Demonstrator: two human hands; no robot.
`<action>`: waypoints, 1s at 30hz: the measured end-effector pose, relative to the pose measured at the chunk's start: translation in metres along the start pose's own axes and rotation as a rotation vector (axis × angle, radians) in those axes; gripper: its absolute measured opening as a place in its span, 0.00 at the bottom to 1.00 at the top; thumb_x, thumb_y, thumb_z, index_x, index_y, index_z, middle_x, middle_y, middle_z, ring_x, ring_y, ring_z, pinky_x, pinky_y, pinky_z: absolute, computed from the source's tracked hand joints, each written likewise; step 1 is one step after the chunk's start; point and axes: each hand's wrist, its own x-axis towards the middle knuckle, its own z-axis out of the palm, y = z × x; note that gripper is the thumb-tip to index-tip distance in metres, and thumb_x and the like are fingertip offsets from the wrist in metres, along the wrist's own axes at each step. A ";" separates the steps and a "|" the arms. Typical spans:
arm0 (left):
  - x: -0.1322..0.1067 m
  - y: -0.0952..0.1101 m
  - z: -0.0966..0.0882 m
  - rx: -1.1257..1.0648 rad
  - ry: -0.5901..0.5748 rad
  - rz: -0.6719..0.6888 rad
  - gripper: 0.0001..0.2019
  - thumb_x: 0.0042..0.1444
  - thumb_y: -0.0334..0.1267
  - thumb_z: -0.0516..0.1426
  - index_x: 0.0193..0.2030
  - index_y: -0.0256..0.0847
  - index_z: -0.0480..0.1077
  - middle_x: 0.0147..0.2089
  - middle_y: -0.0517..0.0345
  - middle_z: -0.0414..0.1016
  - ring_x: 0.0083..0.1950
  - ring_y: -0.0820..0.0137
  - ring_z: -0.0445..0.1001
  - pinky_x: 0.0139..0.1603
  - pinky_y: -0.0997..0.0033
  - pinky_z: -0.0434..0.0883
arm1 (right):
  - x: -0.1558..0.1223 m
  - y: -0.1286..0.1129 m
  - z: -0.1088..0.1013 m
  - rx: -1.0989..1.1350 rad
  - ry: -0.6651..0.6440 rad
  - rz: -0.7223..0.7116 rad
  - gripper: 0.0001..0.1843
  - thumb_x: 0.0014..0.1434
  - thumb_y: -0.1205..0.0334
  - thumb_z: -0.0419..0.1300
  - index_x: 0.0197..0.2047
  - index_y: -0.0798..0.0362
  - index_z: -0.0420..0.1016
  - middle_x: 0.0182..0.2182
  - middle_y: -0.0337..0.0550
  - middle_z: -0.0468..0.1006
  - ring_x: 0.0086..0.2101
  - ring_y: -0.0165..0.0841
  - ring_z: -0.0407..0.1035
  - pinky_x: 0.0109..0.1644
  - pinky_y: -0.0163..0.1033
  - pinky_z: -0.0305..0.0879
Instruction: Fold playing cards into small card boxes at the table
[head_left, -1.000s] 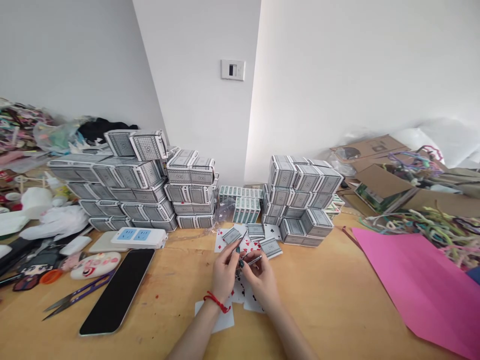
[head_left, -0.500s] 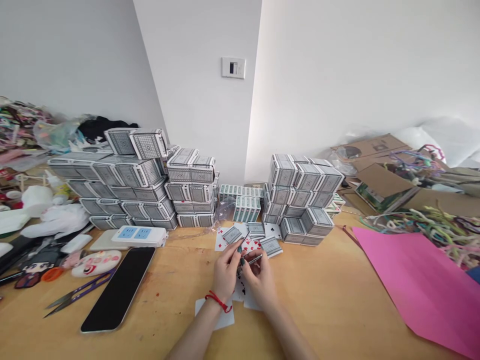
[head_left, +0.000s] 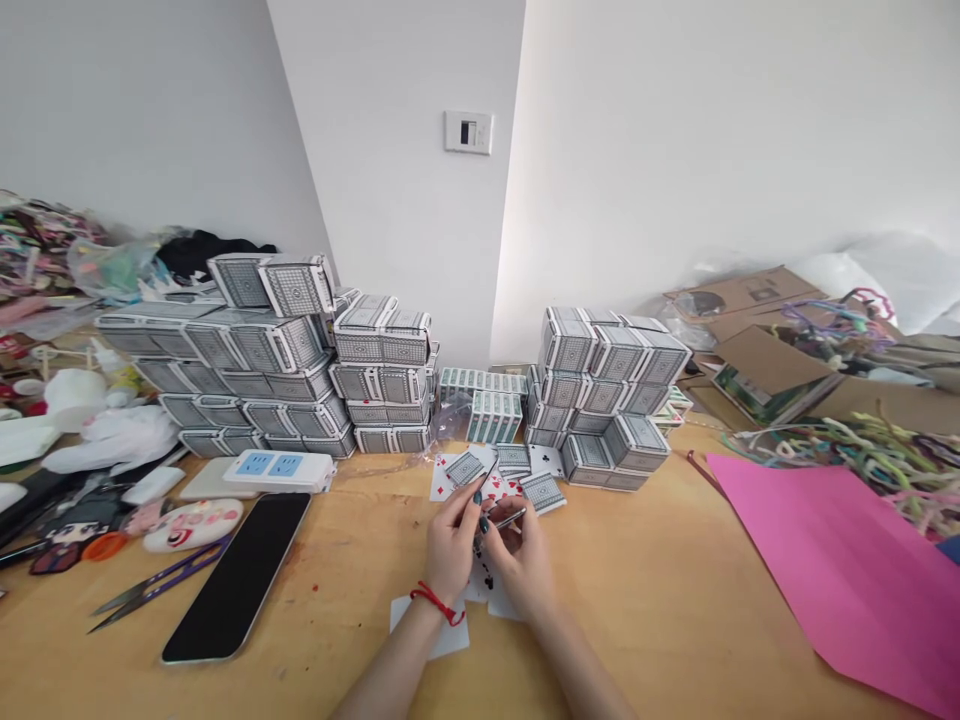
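My left hand (head_left: 448, 550), with a red cord bracelet (head_left: 436, 603) on its wrist, is closed in a pinch just above the playing cards. From its fingertips a thin dark tip points up; I cannot make out its kind. Close against it, my right hand (head_left: 517, 562) has curled fingers around a slim metallic-looking tool (head_left: 512, 519). Whether the two bits are one object is hidden by the fingers. Loose playing cards (head_left: 543, 493) lie around and under both hands, some face up, others with grey patterned backs. One white card (head_left: 442, 642) is partly under the left wrist.
Folded-card blocks are stacked at left (head_left: 259, 385) and right (head_left: 615, 365), with green card packs (head_left: 495, 415) between them. On the left lie a phone (head_left: 238, 575), thread snips (head_left: 161, 582) and a power strip (head_left: 281, 470). Pink paper (head_left: 840, 570) and a cardboard box (head_left: 817, 390) are at right.
Both hands keep nearly the same pose and place. Only a very slight shift of the camera view shows.
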 end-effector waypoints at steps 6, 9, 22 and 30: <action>-0.002 0.001 0.002 -0.011 -0.003 0.030 0.15 0.54 0.37 0.50 0.48 0.41 0.69 0.49 0.51 0.72 0.53 0.61 0.66 0.50 0.63 0.68 | -0.001 0.003 0.002 -0.031 0.014 -0.010 0.14 0.52 0.58 0.57 0.41 0.52 0.60 0.35 0.44 0.72 0.33 0.34 0.69 0.36 0.38 0.67; -0.002 0.000 0.000 0.002 0.000 0.036 0.15 0.54 0.38 0.51 0.48 0.41 0.70 0.50 0.51 0.71 0.54 0.61 0.66 0.52 0.61 0.66 | -0.002 0.003 0.002 -0.039 -0.002 -0.013 0.15 0.52 0.58 0.56 0.43 0.52 0.60 0.36 0.45 0.71 0.33 0.33 0.68 0.35 0.38 0.67; -0.001 0.007 0.002 -0.380 0.057 -0.157 0.17 0.50 0.41 0.55 0.47 0.39 0.68 0.54 0.50 0.67 0.51 0.59 0.69 0.51 0.61 0.67 | 0.000 0.001 -0.004 -0.127 -0.091 -0.165 0.13 0.61 0.54 0.43 0.42 0.50 0.63 0.36 0.43 0.69 0.39 0.35 0.64 0.44 0.41 0.61; 0.000 0.009 0.001 -0.425 0.038 -0.164 0.20 0.50 0.41 0.54 0.51 0.40 0.66 0.56 0.49 0.65 0.54 0.59 0.66 0.53 0.61 0.64 | -0.001 -0.004 -0.004 -0.104 -0.115 -0.126 0.17 0.60 0.51 0.44 0.46 0.50 0.65 0.41 0.45 0.70 0.43 0.36 0.63 0.47 0.42 0.59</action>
